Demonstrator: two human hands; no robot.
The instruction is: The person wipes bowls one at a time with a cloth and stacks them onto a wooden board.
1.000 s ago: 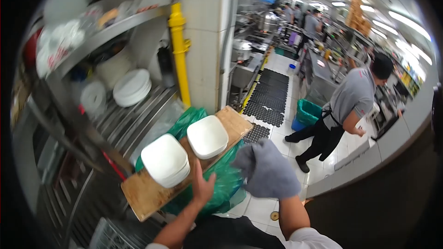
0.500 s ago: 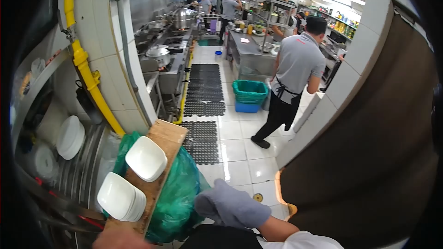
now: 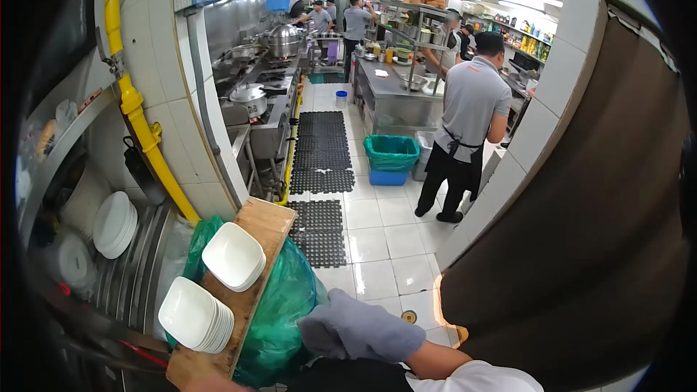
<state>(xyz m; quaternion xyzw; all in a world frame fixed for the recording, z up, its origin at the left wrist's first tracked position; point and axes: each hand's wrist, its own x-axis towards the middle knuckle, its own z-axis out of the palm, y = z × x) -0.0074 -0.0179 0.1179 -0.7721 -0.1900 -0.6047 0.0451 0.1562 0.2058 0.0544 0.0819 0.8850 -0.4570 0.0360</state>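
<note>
The board (image 3: 268,223) carries two stacks of white bowls, both tilted in view with their open tops showing: the taller stack (image 3: 194,316) toward the board's near end, the shorter stack (image 3: 234,254) toward its far end. A green bag (image 3: 279,312) shows along both long sides of the board, bulging more on the right.

To the right of the board's near end, a grey cloth (image 3: 363,327) covers the right hand (image 3: 420,356), well apart from the bowls; whether its fingers are spread or closed under the cloth cannot be told. The left hand (image 3: 210,383) is a blur cut off at the board's near end, nearest the taller stack; its grip, and whether it touches the wood, cannot be told.

Left of the board, plates (image 3: 115,225) sit piled on a slatted rack (image 3: 149,250). Beyond the board's far end are black mats (image 3: 319,149), a lined bin (image 3: 392,158) and, farther right, a person (image 3: 472,101) standing turned away.
</note>
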